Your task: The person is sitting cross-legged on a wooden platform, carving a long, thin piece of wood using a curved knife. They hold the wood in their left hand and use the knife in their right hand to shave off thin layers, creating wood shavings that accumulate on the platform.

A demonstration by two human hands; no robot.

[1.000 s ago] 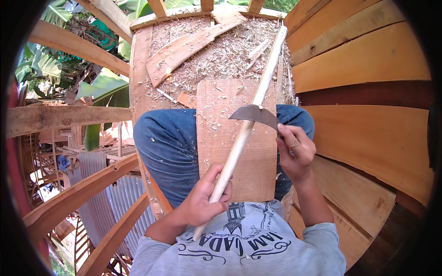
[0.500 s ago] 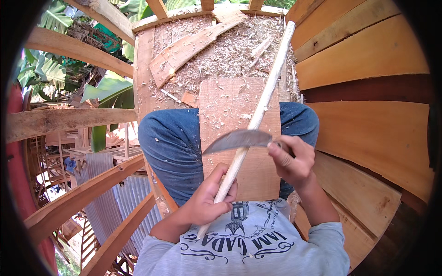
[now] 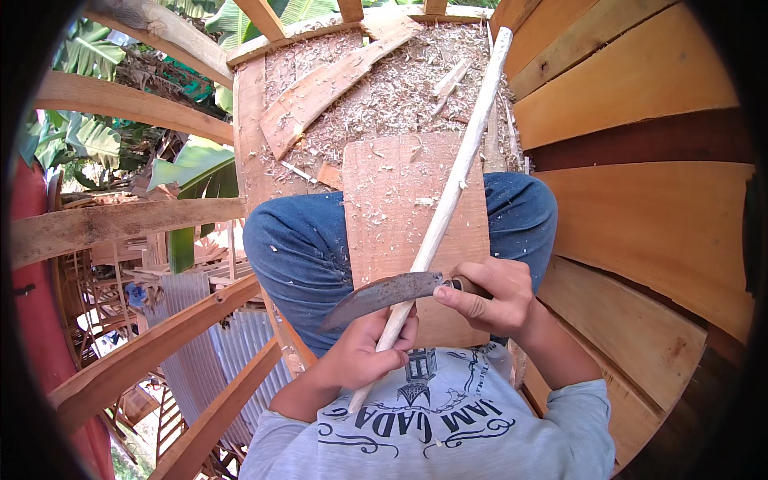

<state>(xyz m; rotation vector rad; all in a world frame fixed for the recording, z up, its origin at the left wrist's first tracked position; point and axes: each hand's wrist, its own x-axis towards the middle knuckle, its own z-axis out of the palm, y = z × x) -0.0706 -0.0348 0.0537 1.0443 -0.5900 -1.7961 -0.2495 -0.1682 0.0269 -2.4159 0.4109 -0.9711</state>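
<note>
A long, pale, peeled wooden stick slants from my shirt up and away to the far right. My left hand is wrapped round its lower part. In my right hand is a curved, dark-bladed knife, gripped by its handle with my thumb near the base of the blade. The blade lies across the stick just beyond my left hand, its tip pointing left. Under the stick, a flat wooden board rests on my lap, dotted with small shavings.
Wood shavings cover the floor ahead, with a long offcut plank and a small split piece among them. A plank wall stands close on the right. Wooden rails line the left, with leaves and corrugated sheets beyond.
The knife has moved down the stick toward me, nearer my left hand, as my right hand came down and left. My left hand keeps its grip on the stick.
</note>
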